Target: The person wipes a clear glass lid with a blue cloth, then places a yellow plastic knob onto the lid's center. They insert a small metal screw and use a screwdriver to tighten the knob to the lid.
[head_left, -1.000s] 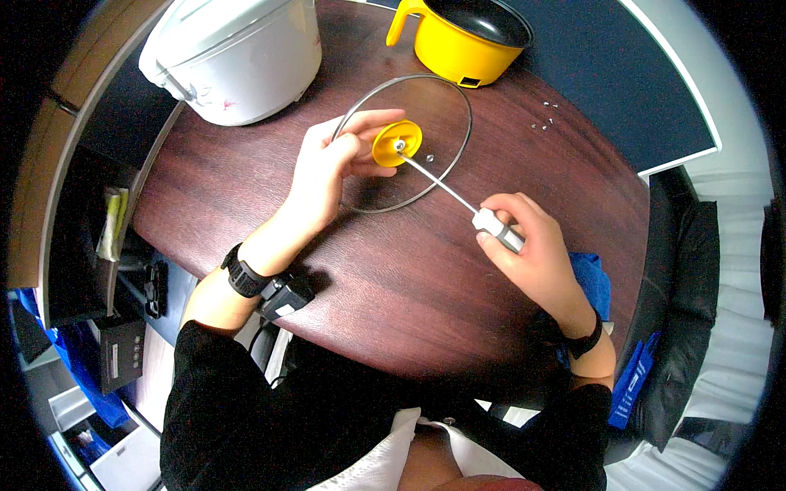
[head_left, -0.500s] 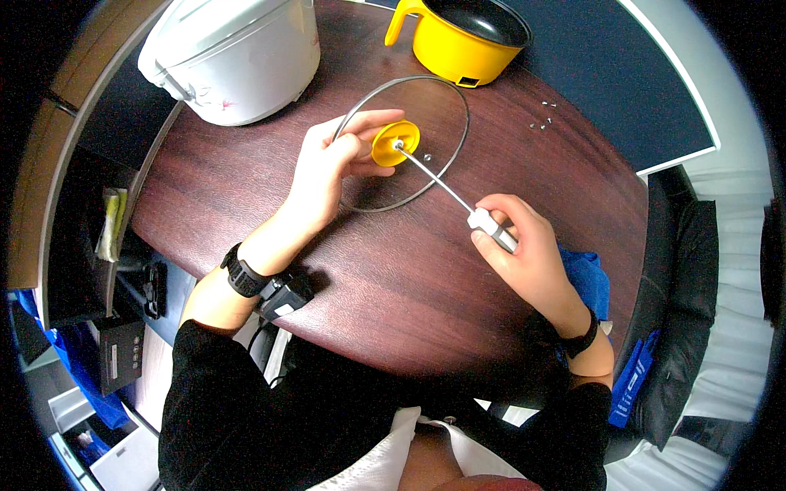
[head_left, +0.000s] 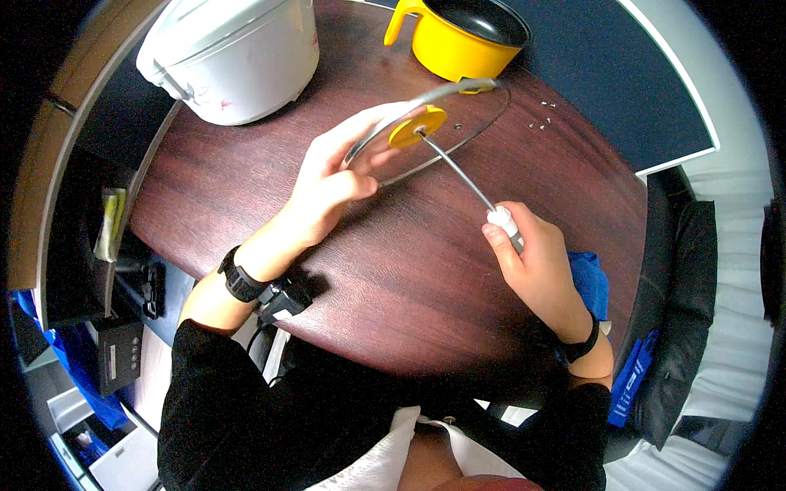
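My left hand [head_left: 332, 176] grips a round glass lid with a metal rim [head_left: 385, 124] at its left side, the thumb near the rim. The lid is tilted above the table. At its middle sits a yellow round knob [head_left: 418, 126], with the left fingers behind it, seen through the glass. My right hand [head_left: 536, 258] is closed around the white and grey handle of a screwdriver [head_left: 457, 170]. The screwdriver's long metal shaft slants up and left, its tip at the centre of the knob. Whether a screw sits under the tip cannot be made out.
A yellow pot [head_left: 467, 45] with a dark inside stands at the far edge, a white rice cooker [head_left: 233, 61] at far left. Several small screws [head_left: 544, 124] lie at the right. A blue cloth [head_left: 591, 282] lies beside my right wrist, a black adapter [head_left: 286, 299] by my left forearm.
The lid has tipped more steeply and its knob has shifted up and right. My right hand and the screwdriver have moved slightly right, the tip staying at the knob.
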Available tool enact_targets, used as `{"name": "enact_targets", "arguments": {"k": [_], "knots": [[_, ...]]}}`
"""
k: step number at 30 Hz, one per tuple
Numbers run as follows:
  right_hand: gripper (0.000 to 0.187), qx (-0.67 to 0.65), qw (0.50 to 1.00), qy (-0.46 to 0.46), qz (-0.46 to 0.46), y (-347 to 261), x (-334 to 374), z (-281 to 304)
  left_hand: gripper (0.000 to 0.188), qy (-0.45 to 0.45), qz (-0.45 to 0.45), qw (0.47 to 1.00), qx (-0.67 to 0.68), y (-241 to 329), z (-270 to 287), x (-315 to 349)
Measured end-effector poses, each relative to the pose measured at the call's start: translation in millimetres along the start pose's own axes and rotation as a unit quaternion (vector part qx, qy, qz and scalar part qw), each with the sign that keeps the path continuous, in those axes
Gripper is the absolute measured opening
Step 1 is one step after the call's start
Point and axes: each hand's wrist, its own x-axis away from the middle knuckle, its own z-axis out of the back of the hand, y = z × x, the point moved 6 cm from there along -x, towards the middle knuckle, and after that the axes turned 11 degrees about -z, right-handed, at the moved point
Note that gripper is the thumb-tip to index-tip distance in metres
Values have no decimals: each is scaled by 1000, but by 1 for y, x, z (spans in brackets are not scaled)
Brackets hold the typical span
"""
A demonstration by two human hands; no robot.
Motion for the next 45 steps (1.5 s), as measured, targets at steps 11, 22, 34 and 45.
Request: {"name": "enact_targets", "arguments": {"k": [11,22,34,45], "knots": [[25,-81,993,-79,-45,5,-5,-6,44,22,6,999,-24,0,2,0],[36,-526,725,-397,-199,14,-4,-26,47,44,-13,998,33,-2,5,-2],[24,-379,858,-294,-185,14,-8,-15,63,3,10,1000,-8,-12,5,-1],[22,-328,905,-223,-153,20,-13,-15,50,-3,1,998,-56,-5,6,-4]]}}
